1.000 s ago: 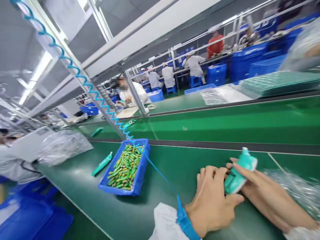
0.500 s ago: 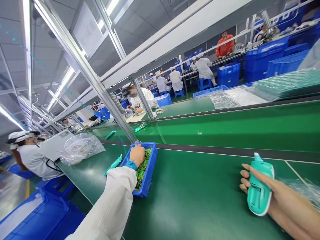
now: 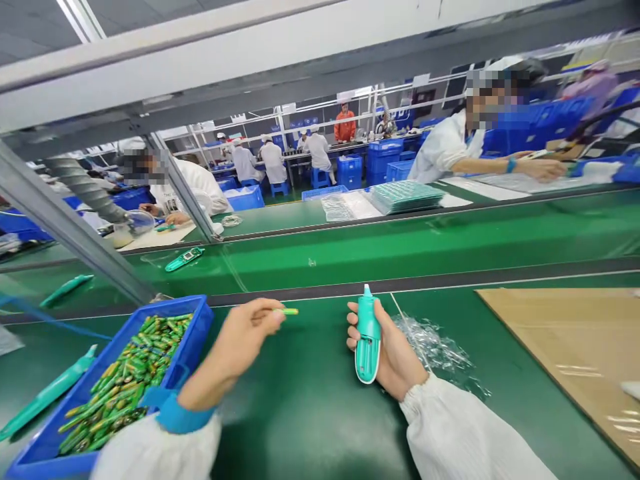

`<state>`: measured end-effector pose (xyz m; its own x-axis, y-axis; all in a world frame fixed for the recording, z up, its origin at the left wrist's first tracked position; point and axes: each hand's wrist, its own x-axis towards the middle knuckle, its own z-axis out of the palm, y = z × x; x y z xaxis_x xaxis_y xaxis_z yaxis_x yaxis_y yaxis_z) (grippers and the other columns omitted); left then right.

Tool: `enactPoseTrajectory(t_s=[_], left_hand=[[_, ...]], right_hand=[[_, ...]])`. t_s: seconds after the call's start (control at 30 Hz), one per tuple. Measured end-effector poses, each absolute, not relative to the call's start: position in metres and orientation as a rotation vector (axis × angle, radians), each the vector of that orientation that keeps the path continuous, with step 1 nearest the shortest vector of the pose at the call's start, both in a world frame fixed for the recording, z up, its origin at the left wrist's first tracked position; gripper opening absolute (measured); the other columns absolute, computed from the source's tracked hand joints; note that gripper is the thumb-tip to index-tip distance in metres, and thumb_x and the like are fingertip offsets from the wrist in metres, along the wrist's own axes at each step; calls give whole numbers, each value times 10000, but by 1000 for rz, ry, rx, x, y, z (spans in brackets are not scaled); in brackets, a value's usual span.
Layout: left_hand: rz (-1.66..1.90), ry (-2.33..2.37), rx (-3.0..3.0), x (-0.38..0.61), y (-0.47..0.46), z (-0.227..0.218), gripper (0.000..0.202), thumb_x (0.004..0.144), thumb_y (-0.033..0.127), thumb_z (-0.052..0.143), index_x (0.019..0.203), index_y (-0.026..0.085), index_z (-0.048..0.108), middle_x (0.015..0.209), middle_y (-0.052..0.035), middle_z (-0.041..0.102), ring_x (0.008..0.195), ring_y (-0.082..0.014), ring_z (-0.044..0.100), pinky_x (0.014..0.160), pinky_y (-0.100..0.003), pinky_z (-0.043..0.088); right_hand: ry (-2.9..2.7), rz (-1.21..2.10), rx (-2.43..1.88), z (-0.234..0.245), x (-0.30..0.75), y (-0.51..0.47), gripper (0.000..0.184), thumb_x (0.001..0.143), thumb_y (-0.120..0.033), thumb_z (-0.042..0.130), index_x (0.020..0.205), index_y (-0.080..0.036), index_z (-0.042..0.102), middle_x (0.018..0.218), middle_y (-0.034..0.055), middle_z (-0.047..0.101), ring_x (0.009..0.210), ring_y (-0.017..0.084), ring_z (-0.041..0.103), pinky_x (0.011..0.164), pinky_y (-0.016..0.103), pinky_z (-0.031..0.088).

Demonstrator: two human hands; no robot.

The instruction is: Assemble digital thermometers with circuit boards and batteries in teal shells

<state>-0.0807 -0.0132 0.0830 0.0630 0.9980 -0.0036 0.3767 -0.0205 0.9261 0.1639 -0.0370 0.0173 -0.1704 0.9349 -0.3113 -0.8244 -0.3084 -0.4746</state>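
My left hand (image 3: 246, 340), with a blue band at its wrist, pinches a slim green-and-yellow battery (image 3: 288, 311) between thumb and fingertips, above the green tabletop. My right hand (image 3: 395, 347) is wrapped round a teal handheld device (image 3: 369, 327) with a white tip pointing away from me. An open battery slot shows in the device's lower half. The battery and the device are apart. Left of my left hand, a blue bin (image 3: 203, 319) holds many green batteries (image 3: 135, 370), partly hidden by my forearm.
Another teal device (image 3: 50, 393) lies left of the bin. Crumpled clear plastic (image 3: 435, 350) is beside my right hand, with a brown cardboard sheet (image 3: 565, 340) farther right. Across the green belt (image 3: 325, 250), co-workers sit. A metal post (image 3: 75, 220) rises behind the bin.
My left hand has come out of the bin and moved right, now with a battery in its fingers. My view has turned right; the device stays in my right hand.
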Motion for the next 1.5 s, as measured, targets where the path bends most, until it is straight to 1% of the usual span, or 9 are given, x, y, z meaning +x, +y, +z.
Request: enactPoseTrajectory(t_s=[0.13, 0.33, 0.53, 0.6, 0.73, 0.87, 1.0, 1.2, 1.5], left_hand=[[976, 1144, 1276, 2, -27, 46, 345, 702, 401, 790, 926, 149, 715, 763, -59, 718, 708, -164, 645, 700, -284, 509], [939, 1119, 1363, 28, -42, 22, 273, 806, 418, 708, 943, 183, 728, 923, -71, 743, 837, -193, 660, 756, -285, 503], [877, 1280, 1580, 30, -58, 26, 243, 857, 422, 651, 879, 193, 729, 757, -26, 677, 693, -156, 568, 644, -261, 433], [947, 1250, 1492, 30, -57, 27, 258, 824, 429, 694, 904, 185, 722, 740, -17, 645, 697, -149, 553, 654, -256, 436], [1067, 1048, 1212, 29, -50, 25, 319, 821, 469, 699, 938, 172, 691, 924, -60, 686, 851, -167, 623, 759, -260, 488], [917, 1061, 1234, 28, -51, 19, 347, 914, 497, 557, 1025, 180, 644, 739, -16, 629, 589, -114, 547, 539, -234, 426], [829, 1145, 1425, 27, -56, 17, 363, 908, 373, 575, 1218, 184, 582, 822, -31, 669, 698, -135, 580, 656, -257, 474], [721, 1246, 1453, 31, -60, 29, 255, 858, 414, 626, 873, 170, 694, 702, -27, 660, 607, -131, 537, 570, -246, 419], [847, 1321, 1531, 44, -71, 23, 238, 816, 391, 678, 695, 186, 680, 656, 27, 507, 585, -100, 368, 547, -243, 287]], right_hand=[[-232, 1731, -642, 16, 167, -35, 433, 857, -556, 619, 1098, -198, 578, 838, -4, 537, 632, 67, 491, 608, 223, 471], [-229, 1629, -645, 14, 170, -32, 471, 808, -576, 668, 1083, -206, 571, 828, -10, 538, 652, 75, 504, 595, 212, 451], [-243, 1568, -664, 12, 170, -31, 481, 806, -575, 668, 1091, -198, 578, 829, -11, 544, 631, 80, 495, 586, 230, 452], [-242, 1556, -669, 12, 170, -31, 502, 792, -584, 679, 1089, -192, 579, 825, -9, 544, 626, 82, 489, 575, 229, 446], [-253, 1572, -655, 13, 168, -32, 518, 771, -575, 704, 1091, -188, 576, 829, -7, 541, 639, 88, 496, 576, 228, 447], [-276, 1537, -689, 11, 168, -33, 564, 742, -588, 727, 1100, -179, 577, 821, -5, 543, 635, 86, 494, 576, 222, 449], [-331, 1477, -725, 9, 169, -32, 605, 731, -613, 728, 1121, -176, 577, 826, -1, 549, 633, 78, 492, 579, 209, 446], [-358, 1441, -729, 10, 166, -32, 595, 752, -631, 701, 1125, -185, 572, 834, 0, 548, 629, 73, 496, 574, 199, 436], [-314, 1521, -643, 12, 159, -38, 514, 835, -607, 617, 1128, -188, 558, 808, -11, 500, 591, 63, 473, 533, 200, 415]])
